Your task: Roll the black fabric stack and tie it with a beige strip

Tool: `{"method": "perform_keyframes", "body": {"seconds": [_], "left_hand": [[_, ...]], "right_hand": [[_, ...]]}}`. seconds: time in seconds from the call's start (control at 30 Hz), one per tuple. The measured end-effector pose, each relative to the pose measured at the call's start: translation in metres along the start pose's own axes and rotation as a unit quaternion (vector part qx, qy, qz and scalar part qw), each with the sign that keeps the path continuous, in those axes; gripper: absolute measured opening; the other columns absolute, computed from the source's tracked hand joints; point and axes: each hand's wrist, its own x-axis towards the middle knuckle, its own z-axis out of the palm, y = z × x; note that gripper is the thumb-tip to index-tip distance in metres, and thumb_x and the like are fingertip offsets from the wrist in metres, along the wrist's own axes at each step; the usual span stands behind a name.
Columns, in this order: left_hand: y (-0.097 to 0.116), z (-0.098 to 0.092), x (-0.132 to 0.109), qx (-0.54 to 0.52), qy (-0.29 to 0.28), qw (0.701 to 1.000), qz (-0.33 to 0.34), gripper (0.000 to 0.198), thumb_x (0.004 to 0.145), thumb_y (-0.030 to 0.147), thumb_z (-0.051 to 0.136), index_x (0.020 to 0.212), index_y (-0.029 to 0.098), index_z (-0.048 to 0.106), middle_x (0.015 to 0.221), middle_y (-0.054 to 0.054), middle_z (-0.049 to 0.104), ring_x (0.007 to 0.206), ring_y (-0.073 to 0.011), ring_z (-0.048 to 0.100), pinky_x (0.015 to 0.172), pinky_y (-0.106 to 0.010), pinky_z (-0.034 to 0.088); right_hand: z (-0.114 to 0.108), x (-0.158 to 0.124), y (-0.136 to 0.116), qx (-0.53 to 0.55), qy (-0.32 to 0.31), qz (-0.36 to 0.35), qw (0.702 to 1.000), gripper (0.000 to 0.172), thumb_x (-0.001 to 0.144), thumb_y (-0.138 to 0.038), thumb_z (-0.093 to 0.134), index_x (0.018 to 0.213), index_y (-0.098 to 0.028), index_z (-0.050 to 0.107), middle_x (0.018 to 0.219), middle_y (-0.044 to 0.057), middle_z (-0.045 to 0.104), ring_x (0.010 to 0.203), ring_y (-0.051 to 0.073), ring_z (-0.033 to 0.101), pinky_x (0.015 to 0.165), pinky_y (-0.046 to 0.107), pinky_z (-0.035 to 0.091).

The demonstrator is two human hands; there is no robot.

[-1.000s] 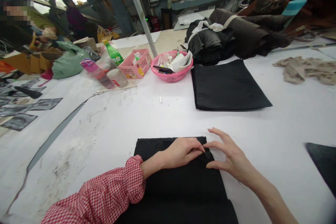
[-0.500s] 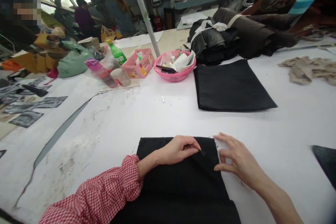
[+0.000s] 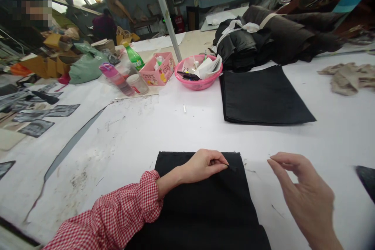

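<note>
Pinching the black fabric (image 3: 211,203) at the near middle of the desk (image 3: 140,136), the left hand (image 3: 199,168) has its grip clamped by the far right corner. To the right, the right hand (image 3: 309,193) has its grip together, thumb to fingertip; I cannot tell whether it holds anything. Farther off, black sheets (image 3: 265,95) lie stacked right of a pink basin (image 3: 199,84).
</note>
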Motion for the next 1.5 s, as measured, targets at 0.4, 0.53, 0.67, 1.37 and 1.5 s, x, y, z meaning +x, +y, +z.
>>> {"method": "perform_keyframes", "body": {"seconds": [0.4, 0.53, 0.67, 1.37, 1.5], "left_hand": [[0.001, 0.005, -0.001, 0.057, 0.019, 0.998, 0.024, 0.018, 0.09, 0.029, 0.059, 0.096, 0.015, 0.068, 0.067, 0.003, 0.053, 0.059, -0.0067, 0.041, 0.055, -0.018, 0.033], [0.002, 0.006, -0.002, 0.075, 0.026, 0.996, 0.035, 0.017, 0.089, 0.028, 0.06, 0.096, 0.016, 0.069, 0.066, 0.003, 0.052, 0.058, -0.0065, 0.041, 0.055, -0.018, 0.033], [0.001, 0.006, -0.002, 0.059, 0.021, 0.998, 0.024, 0.017, 0.089, 0.028, 0.061, 0.096, 0.015, 0.069, 0.062, 0.005, 0.049, 0.055, -0.0056, 0.039, 0.053, -0.017, 0.031], [0.0, 0.009, -0.002, 0.042, 0.014, 0.999, 0.012, 0.023, 0.089, 0.035, 0.06, 0.097, 0.015, 0.069, 0.061, 0.004, 0.047, 0.054, -0.0059, 0.036, 0.05, -0.018, 0.028], [0.003, 0.009, -0.001, 0.083, 0.039, 0.995, 0.048, 0.015, 0.087, 0.027, 0.061, 0.091, 0.015, 0.069, 0.078, -0.001, 0.057, 0.063, -0.0074, 0.045, 0.056, -0.018, 0.036]], "right_hand": [[0.026, -0.031, -0.013, 0.096, -0.254, 0.184, 0.945, 0.038, 0.08, -0.063, 0.064, 0.087, -0.025, 0.067, 0.073, -0.003, 0.065, 0.058, 0.014, 0.057, 0.055, 0.025, 0.046], [0.033, -0.034, -0.011, 0.136, -0.25, 0.203, 0.937, 0.04, 0.076, -0.062, 0.068, 0.086, -0.024, 0.066, 0.074, -0.001, 0.065, 0.059, 0.016, 0.057, 0.055, 0.026, 0.047], [0.035, -0.034, -0.01, 0.158, -0.237, 0.218, 0.934, 0.036, 0.078, -0.059, 0.067, 0.083, -0.023, 0.065, 0.069, -0.001, 0.062, 0.058, 0.015, 0.054, 0.052, 0.025, 0.044], [0.037, -0.035, -0.011, 0.164, -0.219, 0.211, 0.938, 0.032, 0.079, -0.055, 0.068, 0.083, -0.023, 0.066, 0.067, -0.002, 0.062, 0.059, 0.014, 0.053, 0.052, 0.024, 0.043], [0.037, -0.035, -0.011, 0.178, -0.224, 0.206, 0.936, 0.035, 0.076, -0.056, 0.07, 0.088, -0.023, 0.067, 0.069, 0.0, 0.063, 0.06, 0.016, 0.055, 0.053, 0.025, 0.045]]}}
